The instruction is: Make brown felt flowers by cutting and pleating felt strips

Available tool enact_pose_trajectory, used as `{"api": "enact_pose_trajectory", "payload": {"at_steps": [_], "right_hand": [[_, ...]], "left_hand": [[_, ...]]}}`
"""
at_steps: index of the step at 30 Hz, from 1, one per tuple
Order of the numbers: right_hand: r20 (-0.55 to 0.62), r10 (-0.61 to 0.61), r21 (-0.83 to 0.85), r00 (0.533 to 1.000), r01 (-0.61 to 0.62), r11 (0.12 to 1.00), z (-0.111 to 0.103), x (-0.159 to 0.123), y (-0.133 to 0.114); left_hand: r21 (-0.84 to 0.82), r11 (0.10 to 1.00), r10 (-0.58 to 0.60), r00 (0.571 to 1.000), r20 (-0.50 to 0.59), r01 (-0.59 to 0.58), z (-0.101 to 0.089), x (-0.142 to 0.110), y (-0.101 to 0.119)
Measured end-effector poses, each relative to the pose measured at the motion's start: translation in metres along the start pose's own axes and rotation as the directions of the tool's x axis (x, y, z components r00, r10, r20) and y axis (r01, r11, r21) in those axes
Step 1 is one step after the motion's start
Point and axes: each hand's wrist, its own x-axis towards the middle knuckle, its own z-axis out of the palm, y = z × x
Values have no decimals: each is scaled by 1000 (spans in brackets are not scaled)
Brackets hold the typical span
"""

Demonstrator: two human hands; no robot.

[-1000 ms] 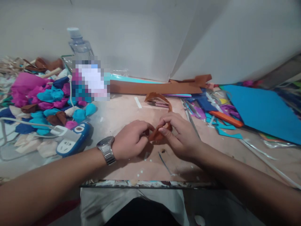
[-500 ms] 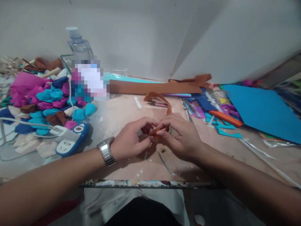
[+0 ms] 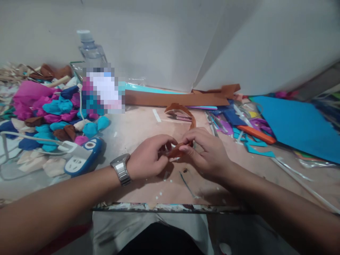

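A brown strip of crinkled paper runs between my two hands low over the table. Its long loose part curves up behind the fingers and arches back to the left. My right hand pinches the strip between thumb and forefinger. At the strip's left end is my left hand, with a metal watch on the wrist. Its fingers are curled round and closed on that end, which they partly hide. Just behind the hands, dark-tipped scissors-like snips lie within the strip's curve.
Crumpled coloured paper pieces are heaped at left, beside a blue power strip and a clear bottle. Brown sheets lie along the wall. At right are an orange cutter and a blue sheet.
The stretch of strip between my hands now shows wider and flatter. My left thumb has drawn slightly away from my right fingers. The camera view has shifted slightly.
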Motion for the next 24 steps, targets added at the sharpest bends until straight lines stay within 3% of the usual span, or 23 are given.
{"api": "enact_pose_trajectory", "payload": {"at_steps": [3, 7, 14, 24], "right_hand": [[21, 1, 4, 1000, -2, 1000, 0, 0, 1], [39, -43, -3, 998, 43, 999, 0, 1, 2], [40, -80, -18, 996, 80, 997, -1, 2, 2], [30, -65, -20, 997, 66, 998, -2, 1, 1]], "left_hand": [[-135, 988, 64, 994, -85, -75, -2, 0, 0], [-265, 961, 43, 990, -137, -79, -1, -1, 4], [-283, 958, -76, 992, -99, 45, -1, -2, 4], [-330, 941, -100, 993, -54, 77, -1, -1, 5]]}}
